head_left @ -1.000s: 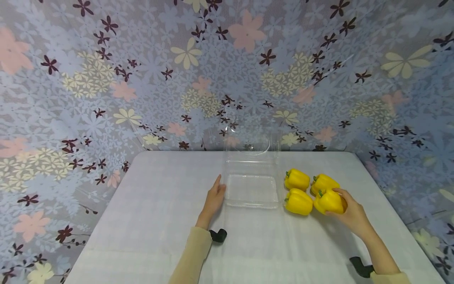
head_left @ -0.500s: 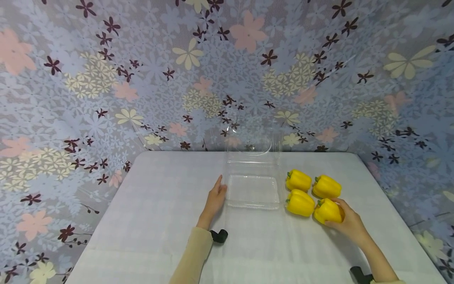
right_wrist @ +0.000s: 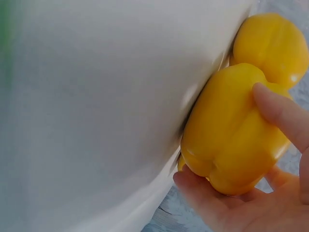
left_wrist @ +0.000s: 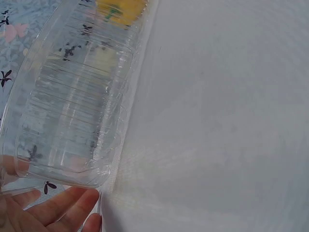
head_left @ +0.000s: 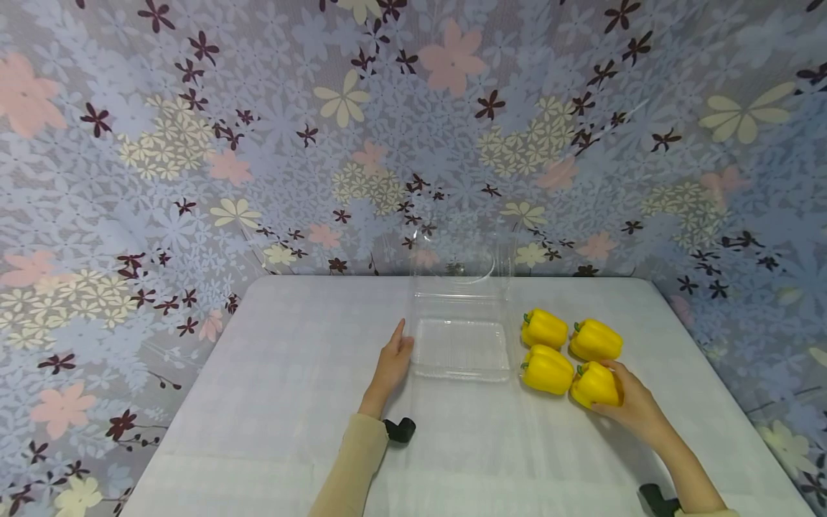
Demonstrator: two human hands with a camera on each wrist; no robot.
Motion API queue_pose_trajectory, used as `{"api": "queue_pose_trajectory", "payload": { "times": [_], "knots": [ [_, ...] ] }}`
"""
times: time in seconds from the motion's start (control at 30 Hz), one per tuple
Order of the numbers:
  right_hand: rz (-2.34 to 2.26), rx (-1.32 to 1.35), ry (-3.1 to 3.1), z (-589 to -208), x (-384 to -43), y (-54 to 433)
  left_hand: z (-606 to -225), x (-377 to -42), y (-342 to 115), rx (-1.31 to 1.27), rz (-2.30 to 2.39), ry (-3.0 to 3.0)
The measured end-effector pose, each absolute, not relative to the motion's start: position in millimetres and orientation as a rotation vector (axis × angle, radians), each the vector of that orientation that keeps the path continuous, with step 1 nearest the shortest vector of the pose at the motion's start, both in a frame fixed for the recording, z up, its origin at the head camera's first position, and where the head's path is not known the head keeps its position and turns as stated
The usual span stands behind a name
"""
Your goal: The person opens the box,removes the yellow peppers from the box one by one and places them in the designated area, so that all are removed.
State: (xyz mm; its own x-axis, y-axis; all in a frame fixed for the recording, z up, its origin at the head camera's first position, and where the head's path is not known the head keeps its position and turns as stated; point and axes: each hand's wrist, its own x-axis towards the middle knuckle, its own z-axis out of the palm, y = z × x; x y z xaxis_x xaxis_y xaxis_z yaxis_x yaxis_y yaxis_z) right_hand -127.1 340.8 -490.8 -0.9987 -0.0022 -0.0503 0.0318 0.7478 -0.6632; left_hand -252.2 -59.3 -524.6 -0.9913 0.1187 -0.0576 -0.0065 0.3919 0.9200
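Observation:
Toward the table's right side, my right hand [head_left: 629, 408] grips a yellow bell pepper [head_left: 594, 385] with thumb and fingers curled round its right end. In the right wrist view, this bell pepper [right_wrist: 231, 130] lies close against the white tabletop. Another bell pepper [head_left: 546, 370] is just left of it, and two more, a left one [head_left: 545, 329] and a right one [head_left: 596, 339], form the row behind. My left hand [head_left: 391, 365] rests at the left side of a clear plastic clamshell box [head_left: 460, 375], its index finger straight; fingertips touch the box's edge in the left wrist view.
The box's transparent lid [head_left: 460, 266] stands raised at the table's back edge, against a floral-patterned backdrop [head_left: 291, 179]. A white cloth covers the table [head_left: 291, 359]. Black wrist-worn pieces show at the left wrist [head_left: 400, 430] and the right wrist [head_left: 657, 500].
My right hand has brought its bell pepper nearer the front edge, away from the back right one, and down beside the front left one. The left hand and box stay put.

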Motion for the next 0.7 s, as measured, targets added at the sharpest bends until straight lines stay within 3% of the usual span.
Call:
{"api": "queue_pose_trajectory", "payload": {
  "times": [0.7],
  "knots": [
    [-0.951,0.176,2.982,-459.8,-135.6,335.6,-522.6,-250.7,-61.6,0.111,1.666,2.542]
  ]
}}
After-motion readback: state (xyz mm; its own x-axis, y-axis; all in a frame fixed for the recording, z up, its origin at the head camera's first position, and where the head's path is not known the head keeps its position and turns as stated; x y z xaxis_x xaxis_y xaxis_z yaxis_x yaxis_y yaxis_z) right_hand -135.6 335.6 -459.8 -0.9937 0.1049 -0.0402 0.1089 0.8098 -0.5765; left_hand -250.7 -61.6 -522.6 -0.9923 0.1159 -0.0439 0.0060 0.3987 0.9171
